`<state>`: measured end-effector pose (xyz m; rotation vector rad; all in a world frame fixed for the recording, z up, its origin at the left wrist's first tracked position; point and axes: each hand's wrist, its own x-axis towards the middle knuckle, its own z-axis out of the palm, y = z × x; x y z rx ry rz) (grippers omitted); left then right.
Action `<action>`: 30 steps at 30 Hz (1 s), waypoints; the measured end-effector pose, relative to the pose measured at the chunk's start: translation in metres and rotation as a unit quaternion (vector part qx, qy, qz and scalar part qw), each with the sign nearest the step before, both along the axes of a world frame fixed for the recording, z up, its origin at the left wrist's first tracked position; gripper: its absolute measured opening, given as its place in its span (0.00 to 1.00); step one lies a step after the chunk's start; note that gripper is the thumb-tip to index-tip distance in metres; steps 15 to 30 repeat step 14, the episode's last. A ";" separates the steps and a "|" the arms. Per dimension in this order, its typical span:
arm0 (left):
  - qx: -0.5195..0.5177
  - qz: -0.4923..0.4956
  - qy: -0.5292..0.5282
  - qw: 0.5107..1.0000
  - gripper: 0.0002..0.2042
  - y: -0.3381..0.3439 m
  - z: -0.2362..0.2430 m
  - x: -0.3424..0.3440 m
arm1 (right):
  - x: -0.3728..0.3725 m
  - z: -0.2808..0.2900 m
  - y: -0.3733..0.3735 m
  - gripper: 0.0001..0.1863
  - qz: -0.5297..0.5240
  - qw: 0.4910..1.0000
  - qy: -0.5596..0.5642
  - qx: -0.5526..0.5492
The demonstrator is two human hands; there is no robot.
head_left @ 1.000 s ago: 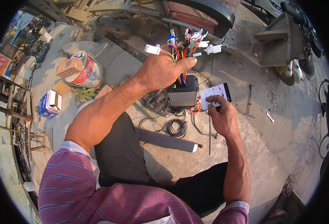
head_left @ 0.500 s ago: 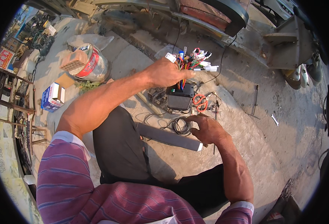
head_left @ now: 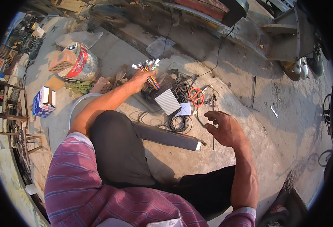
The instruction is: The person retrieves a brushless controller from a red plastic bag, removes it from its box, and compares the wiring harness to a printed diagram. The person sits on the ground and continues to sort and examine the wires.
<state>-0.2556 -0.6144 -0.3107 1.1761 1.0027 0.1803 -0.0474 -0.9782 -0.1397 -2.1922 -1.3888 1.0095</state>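
My left hand (head_left: 140, 80) is closed round a bundle of many-coloured wires (head_left: 151, 78) with white plugs at their ends. The wires run down into a finned grey controller box (head_left: 168, 102), which sits tilted among dark cables on the ground. A white slip of paper (head_left: 184, 109) shows beside the box. My right hand (head_left: 227, 129) hovers with its fingers apart and bent, holding nothing. Closest to it are a thin rod (head_left: 213, 140) and orange-handled scissors (head_left: 197, 97). Between my knees and the box lie a coil of black cable (head_left: 180, 124) and a long dark bar-shaped piece (head_left: 166, 136).
A bucket (head_left: 85, 62) with a brick (head_left: 61, 61) on top stands at far left, near a blue-and-white carton (head_left: 44, 101). On the concrete to the right lie a wrench (head_left: 274, 111) and a T-shaped metal rod (head_left: 254, 94). A metal vehicle frame (head_left: 249, 43) crosses the far side.
My left hand has moved left with the wires, and the controller box has turned and tilted. My right hand has shifted right, away from the dark bar. The white slip has come into sight.
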 end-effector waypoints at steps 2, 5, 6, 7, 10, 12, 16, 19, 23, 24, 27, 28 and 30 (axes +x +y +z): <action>-0.030 0.044 0.030 0.998 0.13 0.011 -0.020 -0.017 | 0.000 0.003 -0.002 0.22 -0.003 1.000 -0.001 0.000; -0.046 0.058 0.063 0.995 0.13 0.017 -0.040 -0.041 | -0.003 0.007 0.000 0.22 0.001 1.000 -0.005 0.007; -0.055 0.061 0.069 0.994 0.12 0.015 -0.045 -0.048 | -0.004 0.008 0.001 0.22 0.003 1.000 -0.008 0.008; -0.061 0.067 0.080 0.993 0.12 0.013 -0.050 -0.052 | -0.004 0.008 0.002 0.22 0.004 1.000 -0.014 0.001; -0.066 0.086 0.063 0.992 0.14 0.007 -0.061 -0.052 | -0.004 0.008 0.002 0.23 -0.001 1.000 0.002 0.010; -0.058 0.097 0.076 0.991 0.15 0.006 -0.065 -0.052 | -0.005 0.009 0.002 0.22 0.010 1.000 -0.007 0.009; -0.052 0.115 0.093 0.988 0.15 0.005 -0.068 -0.048 | -0.006 0.011 0.003 0.23 0.007 1.000 -0.010 -0.005; -0.052 0.115 0.093 0.988 0.15 0.005 -0.068 -0.048 | -0.006 0.011 0.003 0.23 0.007 1.000 -0.010 -0.005; -0.052 0.115 0.093 0.988 0.15 0.005 -0.068 -0.048 | -0.006 0.011 0.003 0.23 0.007 1.000 -0.010 -0.005; -0.052 0.115 0.093 0.988 0.15 0.005 -0.068 -0.048 | -0.006 0.011 0.003 0.23 0.007 1.000 -0.010 -0.005; -0.052 0.115 0.093 0.988 0.15 0.005 -0.068 -0.048 | -0.006 0.011 0.003 0.23 0.007 1.000 -0.010 -0.005; -0.052 0.115 0.093 0.988 0.15 0.005 -0.068 -0.048 | -0.006 0.011 0.003 0.23 0.007 1.000 -0.010 -0.005; -0.052 0.115 0.093 0.988 0.15 0.005 -0.068 -0.048 | -0.006 0.011 0.003 0.23 0.007 1.000 -0.010 -0.005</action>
